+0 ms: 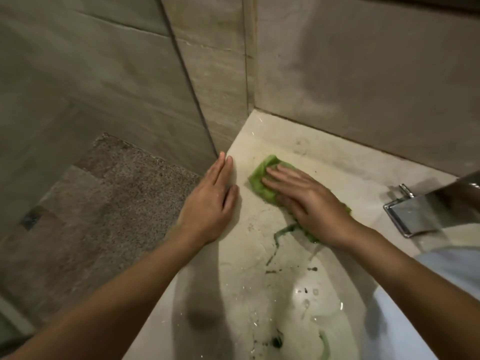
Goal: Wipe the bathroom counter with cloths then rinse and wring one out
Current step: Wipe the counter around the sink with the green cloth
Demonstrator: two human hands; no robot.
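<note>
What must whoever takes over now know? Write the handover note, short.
Left hand: flat, fingers straight, resting on the left edge of the counter, holding nothing.
Right hand: flat, pressing the green cloth onto the counter near the back corner.
Done: wiping is under way; green streaks run from the cloth towards the basin.
Left: finish wiping, clear the streaks, then rinse and wring the cloth, probably at the faucet.
</note>
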